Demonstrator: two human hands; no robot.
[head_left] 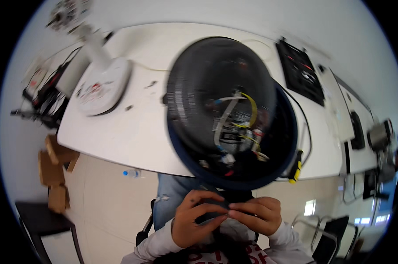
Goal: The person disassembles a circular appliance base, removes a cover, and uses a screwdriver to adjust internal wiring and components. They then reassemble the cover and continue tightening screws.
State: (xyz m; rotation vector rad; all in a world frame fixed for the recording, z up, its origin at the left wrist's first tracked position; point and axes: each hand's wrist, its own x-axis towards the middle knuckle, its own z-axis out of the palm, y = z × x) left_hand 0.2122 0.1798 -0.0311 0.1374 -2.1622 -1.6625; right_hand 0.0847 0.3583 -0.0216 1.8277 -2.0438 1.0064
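Observation:
Just off the table's near edge, my left hand [198, 218] and my right hand [258, 215] meet fingertip to fingertip over my lap. Both are closed in a pinch on something small and dark, too blurred to name. In front of them stands an opened round appliance. Its dark blue tub-shaped housing [291, 127] lies under a tilted black round part [207, 88]. White and yellow wires [253, 108] run across the black part, and more loose wires and connectors hang at the housing's near side. A yellow-and-black-handled screwdriver [295, 168] lies right of the housing.
On the white table [141, 127], a white appliance base with an upright neck [104, 86] stands at left. A black tool case [300, 70] lies open at back right. Cardboard boxes [53, 169] and a plastic bottle [132, 173] are on the floor at left; chairs [333, 237] stand at right.

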